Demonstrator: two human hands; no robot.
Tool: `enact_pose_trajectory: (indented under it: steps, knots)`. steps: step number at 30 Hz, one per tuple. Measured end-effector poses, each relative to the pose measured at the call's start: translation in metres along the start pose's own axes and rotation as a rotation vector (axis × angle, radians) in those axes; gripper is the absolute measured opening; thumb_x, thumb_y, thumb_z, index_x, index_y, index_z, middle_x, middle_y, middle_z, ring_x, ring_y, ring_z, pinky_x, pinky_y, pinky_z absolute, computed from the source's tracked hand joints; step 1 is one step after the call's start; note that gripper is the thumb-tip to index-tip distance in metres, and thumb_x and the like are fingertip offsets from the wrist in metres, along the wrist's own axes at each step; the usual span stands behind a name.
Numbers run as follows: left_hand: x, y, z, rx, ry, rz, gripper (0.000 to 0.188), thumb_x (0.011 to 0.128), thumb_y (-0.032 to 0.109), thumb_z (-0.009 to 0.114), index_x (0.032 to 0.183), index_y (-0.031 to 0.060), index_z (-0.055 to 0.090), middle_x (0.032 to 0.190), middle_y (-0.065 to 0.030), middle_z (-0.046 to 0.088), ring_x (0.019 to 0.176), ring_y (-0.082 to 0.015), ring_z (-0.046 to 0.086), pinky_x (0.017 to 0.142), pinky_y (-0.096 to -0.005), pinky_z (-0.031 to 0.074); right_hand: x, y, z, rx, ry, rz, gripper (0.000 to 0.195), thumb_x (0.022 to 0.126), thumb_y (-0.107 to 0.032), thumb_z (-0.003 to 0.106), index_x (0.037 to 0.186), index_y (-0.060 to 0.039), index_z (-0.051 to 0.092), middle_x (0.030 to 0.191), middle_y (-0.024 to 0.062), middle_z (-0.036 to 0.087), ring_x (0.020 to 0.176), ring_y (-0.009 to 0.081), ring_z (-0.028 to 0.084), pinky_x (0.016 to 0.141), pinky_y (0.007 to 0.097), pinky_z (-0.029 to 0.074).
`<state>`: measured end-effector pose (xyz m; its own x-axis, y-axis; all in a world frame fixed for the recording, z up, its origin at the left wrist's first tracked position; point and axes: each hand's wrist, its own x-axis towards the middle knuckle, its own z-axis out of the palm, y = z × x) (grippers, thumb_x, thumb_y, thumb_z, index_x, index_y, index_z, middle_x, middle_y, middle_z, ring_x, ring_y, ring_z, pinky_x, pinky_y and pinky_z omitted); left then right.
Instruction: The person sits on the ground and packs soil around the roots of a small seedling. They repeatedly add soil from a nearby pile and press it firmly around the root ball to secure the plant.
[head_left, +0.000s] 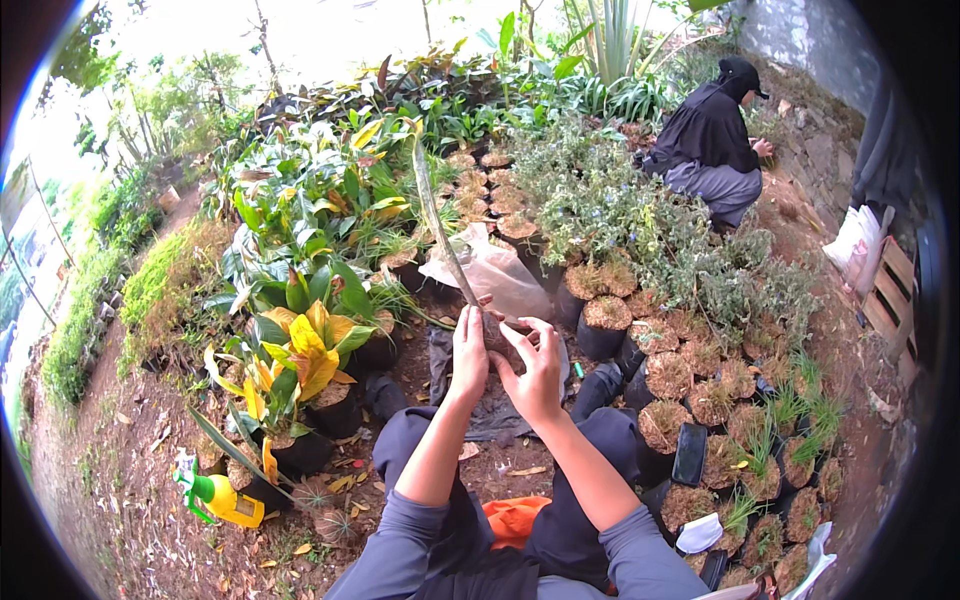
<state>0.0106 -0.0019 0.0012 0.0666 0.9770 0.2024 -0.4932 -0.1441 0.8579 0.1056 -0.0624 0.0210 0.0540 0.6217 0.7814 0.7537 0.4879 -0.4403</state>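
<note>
A long, narrow greenish plant leaf or stem (435, 217) rises from a round brownish ball (495, 335) between my hands. My left hand (469, 356) is closed around its lower end. On the right side of the ball, my right hand (534, 367) touches it with bent, spread fingers. Which fingers press on it is partly hidden. Behind the hands lies a pale translucent plastic bag (502, 277). Dark plastic sheeting (506, 421) is spread on the soil below, between my feet.
Potted plants with yellow leaves (311, 349) and a yellow spray bottle (232, 504) are at left. Several round pots (670, 375) crowd the right side, with a black phone (688, 454) on them. An orange item (516, 520) lies between my legs. Another person (705, 142) crouches at upper right.
</note>
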Motion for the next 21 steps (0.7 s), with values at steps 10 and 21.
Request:
enact_pose_trajectory:
  steps: [10, 21]
  knots:
    - [0.004, 0.002, -0.007, 0.039, 0.018, -0.011, 0.035, 0.101, 0.028, 0.038, 0.122, 0.0032, 0.052, 0.091, -0.0016, 0.056, 0.085, -0.0087, 0.053, 0.079, -0.0236, 0.045, -0.002, -0.001, -0.005, 0.100, -0.122, -0.037, 0.033, 0.086, -0.017, 0.061, 0.116, -0.0039, 0.062, 0.116, 0.0158, 0.053, 0.109, 0.0312, 0.050, 0.096, 0.0406, 0.038]
    - [0.001, 0.009, -0.005, 0.246, -0.072, 0.076, 0.032, 0.100, 0.025, 0.043, 0.119, 0.0026, 0.056, 0.103, -0.0047, 0.060, 0.097, -0.0120, 0.055, 0.089, -0.0270, 0.043, -0.002, 0.008, 0.001, 0.166, -0.112, 0.003, 0.037, 0.093, -0.021, 0.053, 0.126, -0.0049, 0.056, 0.130, 0.0174, 0.045, 0.120, 0.0331, 0.044, 0.104, 0.0417, 0.031]
